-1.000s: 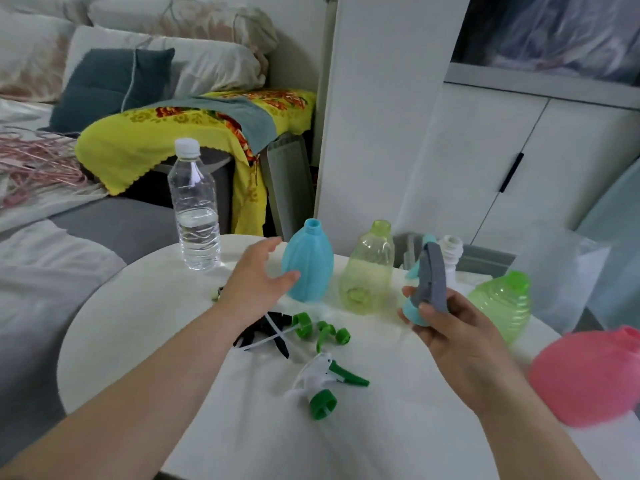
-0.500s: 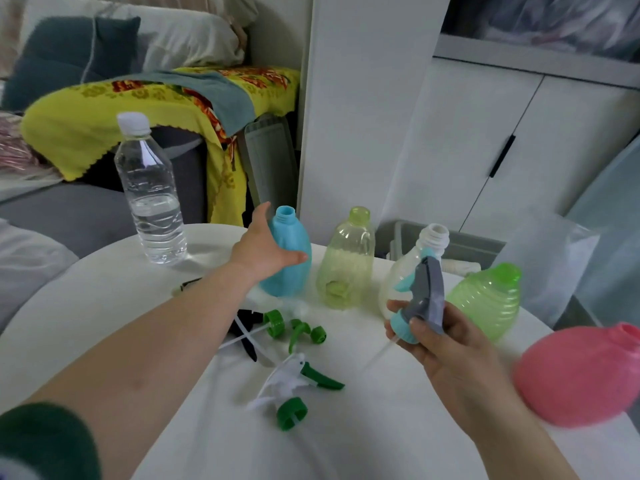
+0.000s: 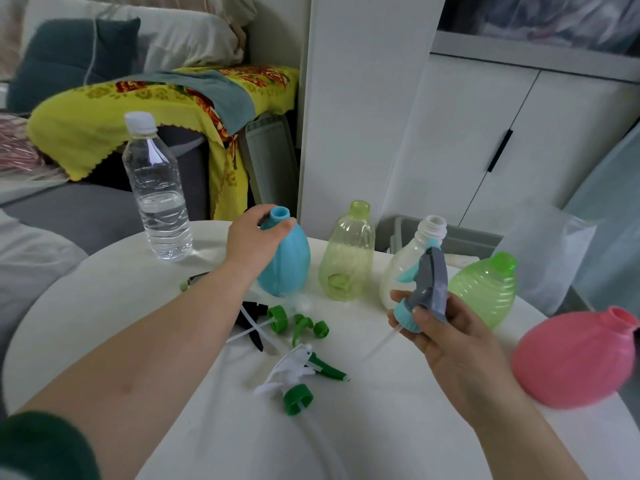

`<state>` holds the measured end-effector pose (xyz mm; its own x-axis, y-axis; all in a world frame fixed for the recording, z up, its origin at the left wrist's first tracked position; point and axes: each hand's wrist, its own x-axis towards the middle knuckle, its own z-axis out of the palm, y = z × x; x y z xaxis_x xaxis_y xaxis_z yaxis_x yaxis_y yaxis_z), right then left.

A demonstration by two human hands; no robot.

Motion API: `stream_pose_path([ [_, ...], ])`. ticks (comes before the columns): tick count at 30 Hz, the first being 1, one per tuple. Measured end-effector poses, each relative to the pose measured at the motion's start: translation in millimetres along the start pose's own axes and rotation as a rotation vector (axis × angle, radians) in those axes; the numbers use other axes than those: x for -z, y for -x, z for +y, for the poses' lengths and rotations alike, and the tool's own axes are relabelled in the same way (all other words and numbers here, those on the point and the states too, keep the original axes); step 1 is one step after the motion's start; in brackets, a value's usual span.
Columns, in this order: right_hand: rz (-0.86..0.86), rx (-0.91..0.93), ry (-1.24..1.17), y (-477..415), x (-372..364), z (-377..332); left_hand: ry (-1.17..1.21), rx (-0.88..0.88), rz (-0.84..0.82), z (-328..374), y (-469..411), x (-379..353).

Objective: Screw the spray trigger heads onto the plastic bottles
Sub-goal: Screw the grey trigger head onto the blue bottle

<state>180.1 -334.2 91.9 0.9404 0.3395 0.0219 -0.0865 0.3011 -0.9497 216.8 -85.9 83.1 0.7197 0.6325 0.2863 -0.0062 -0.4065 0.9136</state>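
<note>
My left hand (image 3: 251,239) grips the neck and shoulder of a blue bottle (image 3: 289,265) standing upright on the round white table (image 3: 104,306). My right hand (image 3: 446,336) holds a grey and blue spray trigger head (image 3: 426,289) above the table, its thin tube pointing down-left. To the right of the blue bottle stand a yellow-green bottle (image 3: 349,251), a clear white bottle (image 3: 408,258), a green ribbed bottle (image 3: 485,289) and a pink bottle (image 3: 571,358). Loose trigger heads lie between my arms: a white and green one (image 3: 298,375), small green ones (image 3: 304,323) and a black one (image 3: 251,320).
A capped water bottle (image 3: 157,192) stands at the table's back left. Behind it are a sofa with a yellow cloth (image 3: 104,112) and cushions. White cupboards (image 3: 485,133) stand beyond the table, and a clear plastic bag (image 3: 550,247) sits at the back right.
My left hand has closed around the blue bottle's neck, where before it was only touching its side. My right hand keeps holding the grey trigger head in about the same place.
</note>
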Motion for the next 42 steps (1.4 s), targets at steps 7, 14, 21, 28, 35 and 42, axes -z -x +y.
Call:
stream_pose_path([
  [7, -0.003, 0.069, -0.020, 7.9, -2.3, -17.9, 0.298, -0.066, 0.044, 46.2, 21.2, 41.3],
  [14, -0.023, 0.173, -0.126, 22.4, -23.4, -39.5, 0.193, -0.060, -0.087, 49.6, 103.3, 113.1],
  [21, -0.097, 0.200, -0.168, 38.4, -65.5, -47.2, -0.014, -0.004, -0.125, 18.6, 158.3, 121.5],
  [28, -0.160, 0.252, -0.187, 41.3, -100.3, -59.8, 0.118, 0.058, -0.208, -8.8, 171.7, 113.8],
  [35, -0.277, 0.252, -0.071, 34.3, -127.7, -52.7, 0.056, 0.043, -0.221, -22.9, 174.2, 106.0],
  [42, -0.326, 0.151, 0.221, 32.1, -135.3, -5.4, 0.056, 0.032, -0.220, -26.0, 172.7, 104.0],
])
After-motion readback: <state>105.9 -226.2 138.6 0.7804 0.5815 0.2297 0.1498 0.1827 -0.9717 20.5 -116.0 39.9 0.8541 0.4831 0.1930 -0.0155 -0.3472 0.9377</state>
